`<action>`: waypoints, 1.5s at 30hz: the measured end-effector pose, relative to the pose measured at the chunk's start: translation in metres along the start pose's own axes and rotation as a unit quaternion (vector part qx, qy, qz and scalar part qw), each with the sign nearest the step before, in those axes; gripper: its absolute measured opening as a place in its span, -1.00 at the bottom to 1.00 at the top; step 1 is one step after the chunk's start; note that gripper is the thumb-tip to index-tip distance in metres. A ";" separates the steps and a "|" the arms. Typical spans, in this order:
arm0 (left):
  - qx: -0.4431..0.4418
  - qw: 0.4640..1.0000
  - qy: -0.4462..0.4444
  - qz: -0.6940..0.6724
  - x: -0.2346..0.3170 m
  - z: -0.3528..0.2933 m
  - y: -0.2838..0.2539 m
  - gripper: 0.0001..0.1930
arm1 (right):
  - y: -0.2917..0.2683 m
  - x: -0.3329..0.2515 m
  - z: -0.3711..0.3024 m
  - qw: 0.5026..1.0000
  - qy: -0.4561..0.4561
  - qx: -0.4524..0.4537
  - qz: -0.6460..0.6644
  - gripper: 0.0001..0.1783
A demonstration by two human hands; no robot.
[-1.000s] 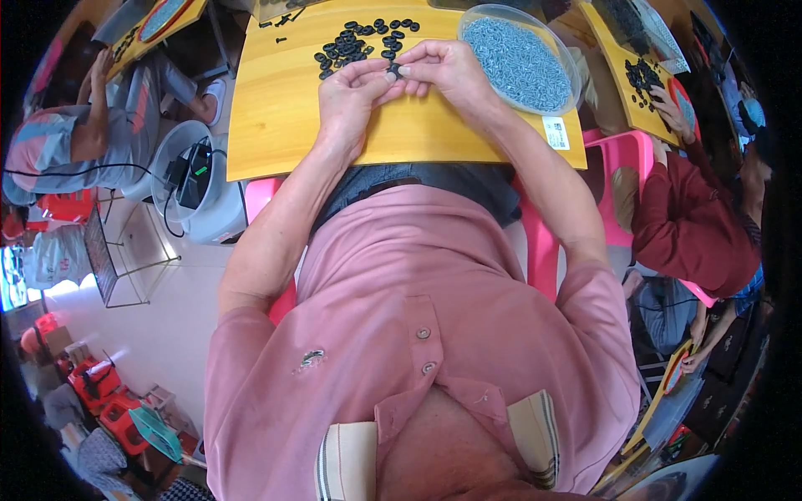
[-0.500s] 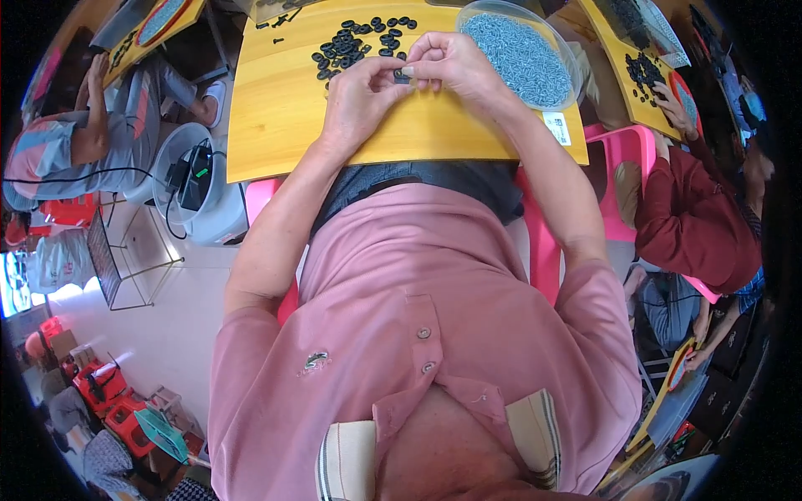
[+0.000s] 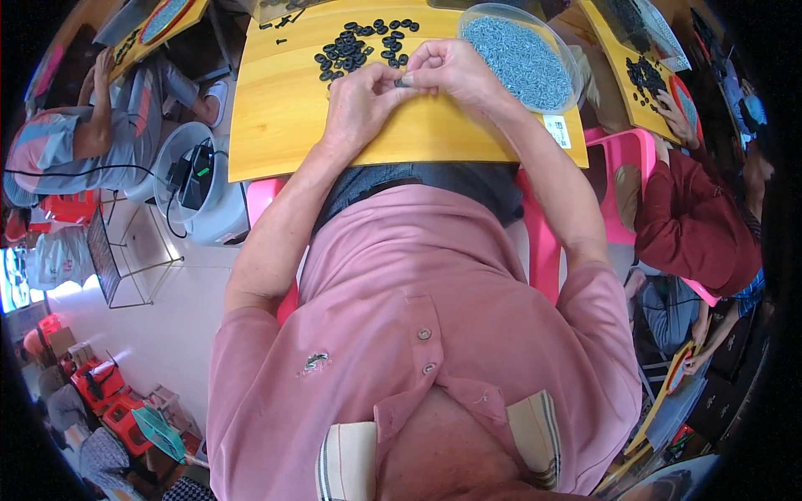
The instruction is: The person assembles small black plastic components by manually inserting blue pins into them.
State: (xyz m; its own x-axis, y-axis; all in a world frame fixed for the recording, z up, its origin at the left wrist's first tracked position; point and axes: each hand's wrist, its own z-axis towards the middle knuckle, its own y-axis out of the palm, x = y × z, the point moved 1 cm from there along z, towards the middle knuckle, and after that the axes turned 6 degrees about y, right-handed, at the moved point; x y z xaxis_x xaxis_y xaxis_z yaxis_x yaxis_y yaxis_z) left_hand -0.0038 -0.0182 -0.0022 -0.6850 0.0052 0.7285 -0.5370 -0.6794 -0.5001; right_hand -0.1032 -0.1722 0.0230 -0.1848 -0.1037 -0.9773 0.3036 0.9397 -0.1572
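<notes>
A yellow counter [image 3: 280, 125] fills the top centre of the frame, its near edge running just above the person's lap. A broad clear tub [image 3: 576, 87], at the upper right of this counter, holds a dense mass of slender blue-grey metal pieces [image 3: 518, 63]. Left of the tub, at upper centre, the left hand [image 3: 359, 102] and the right hand [image 3: 455, 73] meet above the counter, fingers bent and tips together. Beyond the hands, to the upper left of them, lies a loose cluster of rounded black parts [image 3: 342, 52]. A white label [image 3: 557, 131] lies near the counter's right corner, below the tub. A few slim dark pieces [image 3: 282, 41] lie near the upper left of the counter. Smallest is the dark piece [image 3: 401, 83] pinched between the fingertips of both hands, largely hidden by them.
</notes>
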 end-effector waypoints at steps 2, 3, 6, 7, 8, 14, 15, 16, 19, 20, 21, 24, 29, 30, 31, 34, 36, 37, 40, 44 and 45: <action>0.005 1.000 0.005 -0.009 -0.002 -0.001 0.000 -0.67 | 0.001 0.000 0.000 1.000 -0.006 -0.001 -0.001 -0.90; 0.010 1.000 0.008 -0.018 -0.004 -0.001 0.000 -0.67 | 0.001 0.003 0.001 1.000 -0.007 -0.007 0.001 -0.90; 0.026 0.999 -0.009 -0.019 -0.003 -0.002 -0.001 -0.68 | 0.002 0.006 0.005 1.000 -0.018 0.000 0.003 -0.92; 0.023 1.000 -0.006 -0.010 -0.002 -0.001 0.001 -0.69 | 0.002 0.006 0.005 1.000 -0.018 0.016 0.009 -0.92; 0.025 1.000 0.008 -0.002 -0.001 -0.001 0.001 -0.71 | 0.001 0.010 0.006 1.000 -0.013 0.008 0.025 -0.92; 0.003 1.000 0.009 -0.020 0.002 -0.004 -0.001 -0.71 | 0.005 0.002 -0.002 1.000 0.003 0.002 -0.003 -0.93; 0.004 0.999 -0.002 -0.051 0.006 -0.004 -0.002 -0.71 | 0.004 0.000 -0.002 1.000 0.016 0.004 -0.012 -0.93; 0.006 0.996 -0.013 -0.084 0.012 -0.002 -0.005 -0.70 | 0.001 -0.005 -0.003 1.000 0.012 0.002 -0.018 -0.93; -0.008 0.995 -0.052 -0.080 0.005 -0.004 -0.005 -0.72 | -0.008 -0.019 -0.005 0.995 0.068 -0.052 -0.053 -0.87; -0.005 0.995 -0.052 -0.081 0.002 -0.004 -0.005 -0.72 | -0.014 -0.025 -0.003 0.995 0.068 -0.053 -0.056 -0.87; -0.027 0.995 -0.057 -0.079 0.000 -0.004 -0.004 -0.72 | -0.020 -0.034 0.000 0.987 0.081 -0.088 -0.106 -0.88; -0.074 0.994 -0.047 -0.067 -0.002 -0.006 -0.003 -0.71 | -0.034 -0.067 0.027 0.980 -0.017 -0.043 -0.193 -0.90; -0.139 0.990 0.021 -0.034 0.000 -0.009 -0.002 -0.70 | -0.036 -0.153 0.059 0.971 -0.180 0.151 -0.038 -0.68; -0.139 0.989 0.014 -0.040 -0.002 -0.011 -0.002 -0.70 | -0.035 -0.141 0.066 0.973 -0.171 0.149 -0.040 -0.68; -0.151 0.986 0.076 -0.005 0.000 -0.011 0.000 -0.69 | -0.040 -0.125 0.073 0.966 -0.172 0.124 -0.149 -0.73; -0.178 0.975 0.127 0.035 0.001 -0.013 0.000 -0.67 | -0.021 -0.080 0.069 0.930 -0.101 0.027 -0.352 -0.79; -0.181 0.969 0.163 0.048 0.001 -0.015 0.000 -0.68 | -0.011 -0.044 0.062 0.903 -0.136 0.058 -0.403 -0.81; -0.181 0.969 0.159 0.049 0.001 -0.016 -0.001 -0.68 | -0.006 -0.037 0.061 0.904 -0.136 0.054 -0.401 -0.81; -0.196 0.968 0.145 0.049 0.003 -0.016 0.000 -0.70 | 0.001 -0.026 0.064 0.895 -0.094 0.068 -0.431 -0.79; -0.190 0.967 0.158 0.057 0.001 -0.017 0.001 -0.70 | 0.012 -0.018 0.089 0.885 -0.096 0.072 -0.450 -0.78; -0.185 0.965 0.173 0.063 0.000 -0.017 0.002 -0.70 | 0.013 -0.012 0.095 0.875 -0.115 0.075 -0.464 -0.78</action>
State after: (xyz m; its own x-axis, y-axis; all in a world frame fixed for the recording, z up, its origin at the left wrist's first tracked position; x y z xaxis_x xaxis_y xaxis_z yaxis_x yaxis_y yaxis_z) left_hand -0.0129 -0.0069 -0.0109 -0.8460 0.2282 0.4818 -0.5330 -0.3825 -0.7547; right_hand -0.0086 -0.1897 0.0194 -0.2292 -0.8785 -0.4193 0.2444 0.3650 -0.8984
